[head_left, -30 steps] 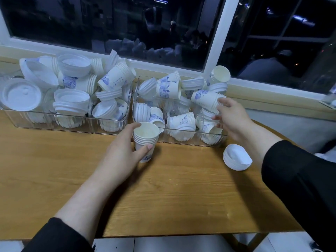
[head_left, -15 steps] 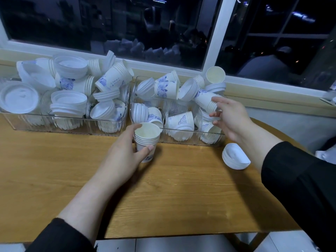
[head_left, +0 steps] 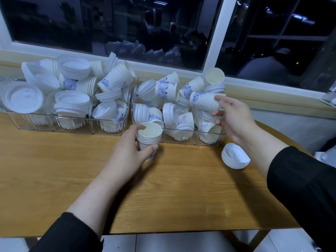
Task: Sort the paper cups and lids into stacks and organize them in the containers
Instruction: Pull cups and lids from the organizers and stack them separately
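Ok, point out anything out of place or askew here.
Both clear containers are heaped with cups and lids tipped every way, some on their sides above the rims. A small stack of lids sits loose on the table outside them. Only the cup stack in the left hand stands upright.

Under the left hand [head_left: 127, 151] the surface [head_left: 54, 170] is grained, satin-finished wood, the stack of cups [head_left: 149, 138] it grips is matt paper, and beyond stand glossy clear plastic containers [head_left: 72, 127] of smooth white lids [head_left: 22, 99].
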`<state>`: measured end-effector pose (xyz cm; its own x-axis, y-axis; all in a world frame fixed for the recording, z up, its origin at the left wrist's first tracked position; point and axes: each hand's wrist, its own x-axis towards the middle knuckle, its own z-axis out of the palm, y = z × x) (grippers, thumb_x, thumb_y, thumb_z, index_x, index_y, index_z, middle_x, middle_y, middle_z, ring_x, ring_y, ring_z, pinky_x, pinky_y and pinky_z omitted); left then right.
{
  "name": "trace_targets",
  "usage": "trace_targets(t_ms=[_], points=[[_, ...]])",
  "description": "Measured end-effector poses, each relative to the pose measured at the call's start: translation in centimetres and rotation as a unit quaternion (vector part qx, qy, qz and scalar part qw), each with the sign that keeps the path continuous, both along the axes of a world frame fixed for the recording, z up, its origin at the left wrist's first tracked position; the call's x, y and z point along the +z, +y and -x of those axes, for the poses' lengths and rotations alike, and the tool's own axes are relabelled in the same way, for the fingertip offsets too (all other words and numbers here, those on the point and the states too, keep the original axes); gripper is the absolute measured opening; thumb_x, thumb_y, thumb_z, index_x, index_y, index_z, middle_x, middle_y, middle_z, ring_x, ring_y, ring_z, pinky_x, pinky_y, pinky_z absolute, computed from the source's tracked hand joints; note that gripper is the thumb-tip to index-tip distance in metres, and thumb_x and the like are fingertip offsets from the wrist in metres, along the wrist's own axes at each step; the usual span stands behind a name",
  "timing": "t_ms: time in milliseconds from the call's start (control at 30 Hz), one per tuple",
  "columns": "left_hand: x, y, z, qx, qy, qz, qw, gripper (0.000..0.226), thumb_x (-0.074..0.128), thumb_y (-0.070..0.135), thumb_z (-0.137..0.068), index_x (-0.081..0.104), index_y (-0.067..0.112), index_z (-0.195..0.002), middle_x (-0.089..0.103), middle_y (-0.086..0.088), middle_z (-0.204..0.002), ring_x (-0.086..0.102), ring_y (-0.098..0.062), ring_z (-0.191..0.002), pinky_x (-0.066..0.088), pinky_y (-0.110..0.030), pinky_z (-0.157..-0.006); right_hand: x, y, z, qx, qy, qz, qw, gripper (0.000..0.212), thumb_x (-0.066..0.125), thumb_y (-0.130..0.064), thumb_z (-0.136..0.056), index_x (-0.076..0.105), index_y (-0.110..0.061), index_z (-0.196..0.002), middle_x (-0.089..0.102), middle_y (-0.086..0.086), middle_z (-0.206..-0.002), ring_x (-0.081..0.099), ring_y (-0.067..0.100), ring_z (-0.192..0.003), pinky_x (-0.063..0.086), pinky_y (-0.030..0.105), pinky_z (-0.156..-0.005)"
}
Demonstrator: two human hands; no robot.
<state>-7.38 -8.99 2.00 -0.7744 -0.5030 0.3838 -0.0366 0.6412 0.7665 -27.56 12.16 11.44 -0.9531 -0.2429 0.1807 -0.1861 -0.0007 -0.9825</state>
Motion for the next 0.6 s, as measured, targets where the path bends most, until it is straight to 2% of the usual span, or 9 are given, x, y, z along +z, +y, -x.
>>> trace_targets(t_ms=[267, 367, 500, 600], points=[[0.2, 0.3, 0.4, 0.024, -0.013, -0.006, 1.000, 0.051, 0.081, 0.037, -0.079, 0.051, 0.025, -0.119, 0.065, 0.003, -0.120, 0.061, -0.019, -0.111, 0.042, -0.030, -0.085, 0.1, -0.6, -0.3, -0.056, 0.048, -0.019, 0.997, 0.010, 0.065, -0.012, -0.093, 0.068, -0.017, -0.102, 0.066, 0.000, -0.092, 0.064, 0.016, -0.079, 0.050, 0.025, -0.061], [0.3, 0.2, 0.2, 0.029, -0.008, -0.008, 1.000, 0.050, 0.082, 0.038, -0.077, 0.053, 0.026, -0.116, 0.065, 0.005, -0.115, 0.061, -0.017, -0.107, 0.045, -0.032, -0.085, 0.0, -1.0, -0.5, -0.077, 0.075, -0.040, 0.993, 0.017, 0.069, -0.011, -0.090, 0.058, -0.022, -0.098, 0.064, 0.004, -0.093, 0.064, 0.016, -0.074, 0.050, 0.024, -0.060], [0.6, 0.1, 0.0, 0.035, 0.003, -0.010, 0.999, 0.051, 0.083, 0.039, -0.076, 0.054, 0.026, -0.115, 0.064, 0.006, -0.115, 0.058, -0.014, -0.109, 0.045, -0.033, -0.084, 0.2, -1.4, -1.0, -0.075, 0.109, -0.068, 0.989, 0.033, 0.069, -0.012, -0.089, 0.052, -0.025, -0.115, 0.067, 0.004, -0.090, 0.064, 0.015, -0.072, 0.055, 0.030, -0.068], [0.9, 0.0, -0.2, 0.030, 0.011, -0.015, 0.999, 0.055, 0.083, 0.036, -0.076, 0.053, 0.024, -0.121, 0.061, 0.008, -0.117, 0.056, -0.014, -0.110, 0.038, -0.027, -0.082, 0.5, -1.5, -1.9, -0.073, 0.137, -0.079, 0.985, 0.033, 0.067, -0.015, -0.091, 0.055, -0.027, -0.119, 0.067, 0.001, -0.089, 0.064, 0.012, -0.071, 0.057, 0.035, -0.074]])
